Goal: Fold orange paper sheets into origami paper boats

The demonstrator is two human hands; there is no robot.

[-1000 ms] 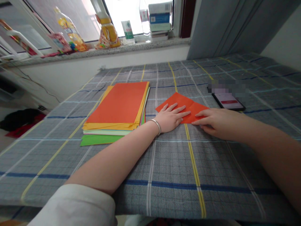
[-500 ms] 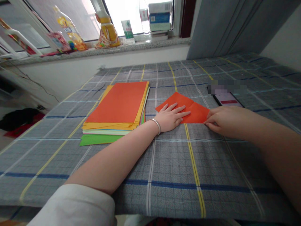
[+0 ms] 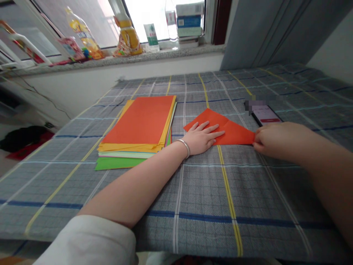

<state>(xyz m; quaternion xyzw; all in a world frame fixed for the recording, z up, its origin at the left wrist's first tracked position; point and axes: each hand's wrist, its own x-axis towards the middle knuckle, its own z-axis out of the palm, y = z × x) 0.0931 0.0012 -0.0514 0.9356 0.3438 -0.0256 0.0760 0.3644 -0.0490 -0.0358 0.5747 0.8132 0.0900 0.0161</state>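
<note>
A folded sheet of orange paper (image 3: 231, 133) lies on the plaid cloth in front of me, with a crease running across its upper part. My left hand (image 3: 202, 138), a silver bangle at its wrist, rests flat on the left side of this paper with fingers spread. At the paper's right tip, my right hand (image 3: 271, 141) pinches the corner between thumb and fingers. Left of the folded sheet sits a stack of coloured paper (image 3: 140, 121), orange on top with yellow, pale and green sheets beneath.
A phone (image 3: 264, 112) with a lit screen lies just beyond my right hand. The grey plaid cloth (image 3: 204, 191) covers the table. On the windowsill stand an orange drink bottle (image 3: 84, 35), a yellow jug (image 3: 128, 38), a white-green tube (image 3: 151, 35) and stacked boxes (image 3: 189, 22).
My right hand has moved a little to the right, and the pinched corner of the orange paper now reaches farther out into a longer point. The left hand stays pressed on the paper.
</note>
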